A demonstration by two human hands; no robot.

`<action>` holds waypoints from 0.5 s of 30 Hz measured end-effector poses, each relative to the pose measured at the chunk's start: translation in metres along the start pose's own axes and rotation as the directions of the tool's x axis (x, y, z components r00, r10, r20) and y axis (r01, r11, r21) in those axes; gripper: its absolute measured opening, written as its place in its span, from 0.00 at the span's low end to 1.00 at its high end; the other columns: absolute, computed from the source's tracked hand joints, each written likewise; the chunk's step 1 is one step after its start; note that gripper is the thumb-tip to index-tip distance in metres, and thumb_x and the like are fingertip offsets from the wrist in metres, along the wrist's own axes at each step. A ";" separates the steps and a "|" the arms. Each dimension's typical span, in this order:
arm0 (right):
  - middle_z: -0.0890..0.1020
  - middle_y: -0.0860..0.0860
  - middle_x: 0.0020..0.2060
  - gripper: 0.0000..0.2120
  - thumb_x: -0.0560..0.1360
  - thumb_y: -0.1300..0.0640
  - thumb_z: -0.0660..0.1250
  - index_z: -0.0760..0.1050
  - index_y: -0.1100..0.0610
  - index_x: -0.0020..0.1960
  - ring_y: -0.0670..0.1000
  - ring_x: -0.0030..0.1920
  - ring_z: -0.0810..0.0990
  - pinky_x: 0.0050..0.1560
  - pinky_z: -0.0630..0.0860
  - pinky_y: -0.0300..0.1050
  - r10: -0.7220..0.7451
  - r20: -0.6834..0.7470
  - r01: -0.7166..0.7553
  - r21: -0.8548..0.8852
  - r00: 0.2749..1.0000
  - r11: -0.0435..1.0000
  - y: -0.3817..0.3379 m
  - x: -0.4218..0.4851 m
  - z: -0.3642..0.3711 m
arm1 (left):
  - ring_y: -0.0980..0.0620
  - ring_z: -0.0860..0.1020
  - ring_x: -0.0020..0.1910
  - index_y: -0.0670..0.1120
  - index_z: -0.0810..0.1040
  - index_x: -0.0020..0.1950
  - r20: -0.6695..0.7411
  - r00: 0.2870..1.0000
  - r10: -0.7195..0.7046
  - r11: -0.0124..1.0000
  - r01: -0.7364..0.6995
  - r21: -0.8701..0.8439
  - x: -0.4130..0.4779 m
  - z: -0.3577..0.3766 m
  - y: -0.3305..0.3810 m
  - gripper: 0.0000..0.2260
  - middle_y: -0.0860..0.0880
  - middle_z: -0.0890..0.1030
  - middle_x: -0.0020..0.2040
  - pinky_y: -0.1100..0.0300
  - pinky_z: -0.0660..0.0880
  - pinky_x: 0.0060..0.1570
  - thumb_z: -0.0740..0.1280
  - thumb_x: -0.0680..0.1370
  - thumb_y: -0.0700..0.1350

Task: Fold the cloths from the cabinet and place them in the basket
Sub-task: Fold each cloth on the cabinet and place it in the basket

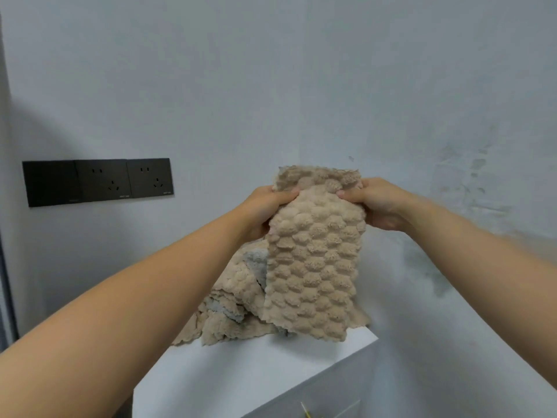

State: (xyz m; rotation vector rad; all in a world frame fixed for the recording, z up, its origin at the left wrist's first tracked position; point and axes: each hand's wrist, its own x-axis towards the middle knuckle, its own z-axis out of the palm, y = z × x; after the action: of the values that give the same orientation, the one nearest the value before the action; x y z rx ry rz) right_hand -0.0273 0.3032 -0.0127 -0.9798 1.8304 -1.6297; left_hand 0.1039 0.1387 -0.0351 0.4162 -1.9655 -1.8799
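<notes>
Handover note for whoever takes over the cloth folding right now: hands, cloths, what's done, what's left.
Left hand: grips the top left edge of the beige cloth.
Right hand: grips its top right edge.
The cloth hangs upright over the white cabinet. Its top looks doubled over, so the fold seems to be in progress.
A pile of cloths, beige and grey, lies unfolded on the cabinet top behind it.
Done: nothing visibly finished. The basket is not in view.
Left: finish this fold, put the cloth in the basket, then work through the pile.
</notes>
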 end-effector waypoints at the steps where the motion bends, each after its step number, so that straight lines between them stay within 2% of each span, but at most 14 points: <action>1: 0.81 0.57 0.44 0.03 0.77 0.65 0.64 0.76 0.63 0.47 0.52 0.41 0.81 0.46 0.79 0.45 0.033 0.024 -0.034 0.023 0.999 0.999 0.002 -0.002 0.002 | 0.51 0.76 0.29 0.36 0.70 0.65 0.027 0.999 -0.022 1.000 0.022 -0.002 -0.001 -0.003 -0.001 0.21 0.47 0.77 0.31 0.59 0.75 0.36 0.67 0.78 0.48; 3: 0.82 0.59 0.48 0.08 0.76 0.63 0.63 0.76 0.66 0.54 0.54 0.45 0.82 0.51 0.79 0.47 0.120 0.119 -0.131 0.094 0.986 0.987 0.005 -0.003 0.003 | 0.51 0.78 0.31 0.36 0.69 0.67 0.100 0.992 -0.075 0.997 0.078 -0.027 -0.002 -0.012 -0.003 0.19 0.48 0.79 0.34 0.60 0.78 0.33 0.63 0.80 0.46; 4: 0.82 0.59 0.48 0.10 0.76 0.63 0.63 0.75 0.66 0.54 0.54 0.44 0.83 0.49 0.81 0.46 0.152 0.179 -0.179 0.146 0.972 0.973 0.006 -0.006 0.005 | 0.52 0.80 0.33 0.37 0.70 0.66 0.160 0.980 -0.117 0.991 0.126 -0.046 -0.002 -0.017 -0.006 0.17 0.47 0.81 0.37 0.60 0.80 0.33 0.61 0.81 0.45; 6: 0.83 0.57 0.35 0.09 0.78 0.62 0.59 0.75 0.67 0.51 0.49 0.31 0.83 0.31 0.80 0.38 0.194 0.267 -0.254 0.214 0.944 0.943 0.010 -0.007 0.010 | 0.52 0.83 0.37 0.40 0.74 0.62 0.278 0.939 -0.203 0.973 0.226 -0.054 -0.006 -0.026 -0.010 0.12 0.46 0.84 0.42 0.59 0.81 0.36 0.59 0.81 0.42; 7: 0.79 0.54 0.26 0.10 0.79 0.62 0.57 0.74 0.66 0.47 0.45 0.23 0.78 0.21 0.74 0.34 0.218 0.282 -0.280 0.200 0.934 0.939 0.013 -0.007 0.012 | 0.52 0.83 0.38 0.41 0.75 0.60 0.311 0.921 -0.235 0.966 0.256 -0.028 -0.007 -0.031 -0.013 0.11 0.46 0.84 0.44 0.58 0.81 0.38 0.59 0.81 0.42; 8: 0.74 0.50 0.21 0.11 0.80 0.61 0.56 0.73 0.65 0.44 0.43 0.17 0.70 0.16 0.67 0.33 0.235 0.290 -0.284 0.139 0.928 0.949 0.017 -0.006 0.014 | 0.52 0.83 0.39 0.41 0.76 0.57 0.320 0.909 -0.266 0.960 0.279 0.007 -0.007 -0.036 -0.016 0.10 0.46 0.84 0.43 0.58 0.81 0.39 0.59 0.81 0.42; 9: 0.70 0.48 0.19 0.10 0.80 0.61 0.58 0.73 0.63 0.42 0.43 0.16 0.65 0.15 0.62 0.33 0.238 0.286 -0.262 0.050 0.928 0.964 0.020 -0.004 0.016 | 0.52 0.81 0.37 0.41 0.78 0.54 0.297 0.911 -0.286 0.958 0.279 0.068 -0.007 -0.039 -0.019 0.09 0.48 0.84 0.41 0.59 0.80 0.39 0.60 0.81 0.43; 11: 0.69 0.47 0.20 0.10 0.78 0.61 0.63 0.71 0.59 0.38 0.44 0.19 0.63 0.19 0.59 0.35 0.227 0.213 -0.193 -0.169 0.950 0.967 0.027 0.006 0.022 | 0.51 0.78 0.35 0.41 0.78 0.47 0.171 0.952 -0.256 0.953 0.218 0.212 -0.004 -0.044 -0.021 0.07 0.48 0.81 0.36 0.59 0.78 0.38 0.63 0.80 0.43; 13: 0.73 0.49 0.20 0.09 0.76 0.62 0.68 0.72 0.60 0.37 0.46 0.21 0.69 0.22 0.65 0.38 0.115 0.047 -0.094 -0.313 0.992 0.945 0.026 0.018 0.030 | 0.51 0.77 0.35 0.40 0.76 0.45 -0.044 0.995 -0.094 0.944 0.103 0.313 0.003 -0.046 -0.017 0.05 0.48 0.79 0.36 0.61 0.76 0.35 0.67 0.78 0.42; 15: 0.77 0.53 0.26 0.06 0.74 0.64 0.70 0.75 0.63 0.39 0.46 0.23 0.75 0.26 0.72 0.41 -0.094 -0.101 0.059 -0.305 0.990 0.950 0.016 0.031 0.040 | 0.51 0.74 0.35 0.42 0.75 0.42 -0.231 0.960 0.158 0.928 -0.064 0.366 0.017 -0.050 -0.005 0.04 0.47 0.76 0.37 0.62 0.72 0.33 0.69 0.76 0.38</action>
State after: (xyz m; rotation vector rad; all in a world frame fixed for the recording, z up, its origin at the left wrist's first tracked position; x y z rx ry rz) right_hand -0.0189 0.2549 -0.0316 -1.1179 2.1919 -1.5041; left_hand 0.1124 0.0861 -0.0377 0.6032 -2.0978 -1.3220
